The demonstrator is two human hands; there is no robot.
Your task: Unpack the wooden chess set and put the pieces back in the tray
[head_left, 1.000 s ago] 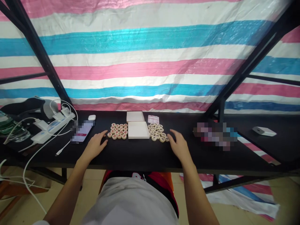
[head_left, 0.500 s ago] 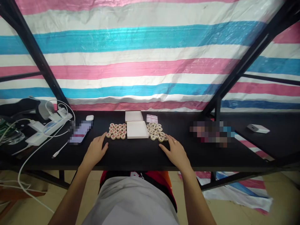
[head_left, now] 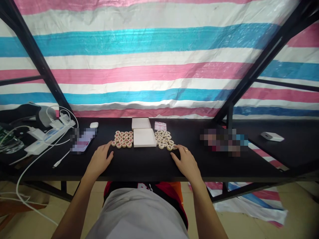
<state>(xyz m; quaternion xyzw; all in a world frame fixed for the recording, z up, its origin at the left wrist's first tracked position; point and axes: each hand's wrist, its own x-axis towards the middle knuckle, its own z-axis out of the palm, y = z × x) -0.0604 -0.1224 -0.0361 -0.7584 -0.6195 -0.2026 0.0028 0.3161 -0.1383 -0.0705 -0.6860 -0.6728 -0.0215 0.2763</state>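
Two groups of round wooden game pieces lie on the black table: the left group with red marks and the right group. Between them sits a white flat box, with a second white box behind it. My left hand rests flat and open on the table, its fingertips just short of the left group. Over on the other side, my right hand lies open too, fingers touching the nearest piece of the right group.
A blurred phone, a small white earbud case, a power strip with chargers and white cables lie at the left. A paper slip lies behind the right group. A blurred object and a white box are at the right.
My right hand has come down from a raised, spread pose to rest on the table by the right group. The left hand has barely moved.
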